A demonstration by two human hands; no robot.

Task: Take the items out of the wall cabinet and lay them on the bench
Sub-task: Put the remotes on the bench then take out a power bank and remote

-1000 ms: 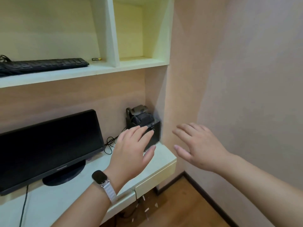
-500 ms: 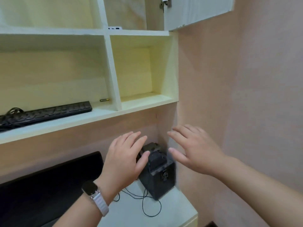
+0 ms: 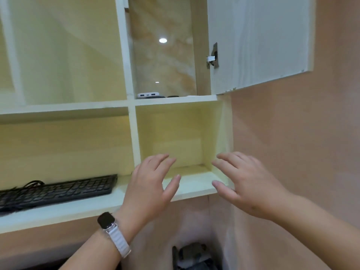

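Both hands empty as I see it: left hand (image 3: 151,189) and right hand (image 3: 251,187) fingers spread, touching nothing, raised before the open shelf (image 3: 191,185); white power bank (image 3: 149,95) lies in the wall cabinet (image 3: 175,98) above

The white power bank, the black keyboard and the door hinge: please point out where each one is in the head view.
white power bank (image 3: 148,95): head view, on its front face with the ports.
black keyboard (image 3: 58,191): head view, on the middle of its keys.
door hinge (image 3: 213,56): head view, on its metal plate.
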